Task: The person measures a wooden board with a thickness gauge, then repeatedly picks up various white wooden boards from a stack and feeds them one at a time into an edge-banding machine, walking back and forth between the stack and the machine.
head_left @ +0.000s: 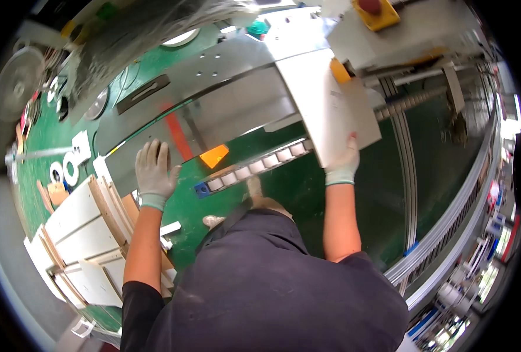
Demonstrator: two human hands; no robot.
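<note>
Gloved right hand (pixel 344 163) grips a white panel (pixel 314 102) by its near end; left hand (pixel 155 171) spreads empty. The panel seems stiff, smooth, best held by opposite edges.

A white rectangular panel (pixel 310 97), gripped at its near end.
Flat and longer than wide, it slanted slightly leftward toward its far end, which lay at the right of the grey metal counter (pixel 237 56); whether it rested there was unclear.
</note>
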